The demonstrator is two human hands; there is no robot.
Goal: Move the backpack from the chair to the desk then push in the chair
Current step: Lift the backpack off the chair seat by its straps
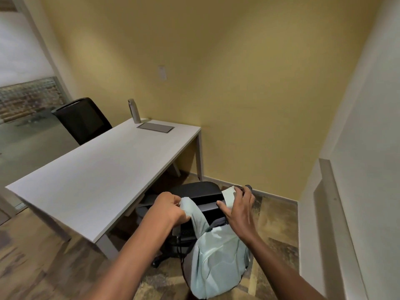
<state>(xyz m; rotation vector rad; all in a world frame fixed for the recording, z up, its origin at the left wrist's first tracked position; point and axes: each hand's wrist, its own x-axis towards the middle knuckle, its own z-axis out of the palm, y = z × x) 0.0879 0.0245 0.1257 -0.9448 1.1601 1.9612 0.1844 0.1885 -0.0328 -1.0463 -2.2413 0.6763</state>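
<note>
A pale mint backpack (218, 263) hangs from the backrest of a black office chair (195, 190), its two straps looped over the top of the backrest. My left hand (171, 207) is closed on the left strap. The right strap lies under my right hand (239, 207), whose fingers curl over it at the backrest's top edge. The chair stands pulled out from the right end of the white desk (101, 169). Most of the chair's seat and base are hidden behind the backpack and my arms.
A grey water bottle (133, 111) and a grey flat cover plate (155, 127) sit at the desk's far end. A second black chair (83, 120) stands on the far side. Yellow wall behind, white wall with a ledge (333, 213) on the right, patterned carpet underfoot.
</note>
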